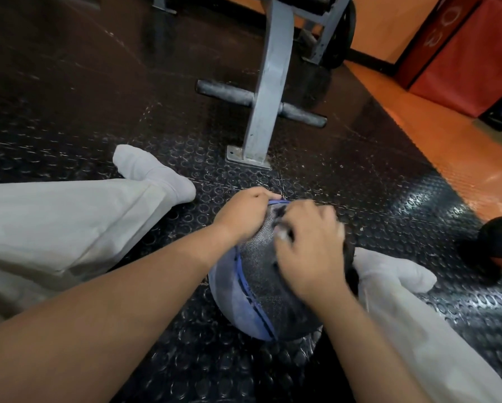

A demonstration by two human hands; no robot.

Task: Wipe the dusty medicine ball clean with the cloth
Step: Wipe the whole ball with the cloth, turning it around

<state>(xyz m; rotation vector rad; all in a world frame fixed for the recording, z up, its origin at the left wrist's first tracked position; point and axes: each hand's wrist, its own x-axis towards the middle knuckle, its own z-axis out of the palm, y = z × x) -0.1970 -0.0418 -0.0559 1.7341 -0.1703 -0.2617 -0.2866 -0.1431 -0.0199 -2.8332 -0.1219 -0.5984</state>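
Note:
The medicine ball (258, 274), grey and dusty with a blue seam band, sits on the floor between my outstretched legs. My left hand (244, 216) lies on its upper left side, fingers curled over the top edge. On the top right of the ball is my right hand (310, 251), blurred, its fingers bent round a dark cloth (349, 255). Only scraps of the cloth show, at the fingertips and past the knuckles. The hand hides the ball's surface under it.
The floor is black studded rubber (345, 181). A grey metal machine leg (268, 91) with a bolted foot plate stands just beyond the ball. A red and black ball (500, 242) lies at the right edge. My socked feet (156, 173) flank the ball.

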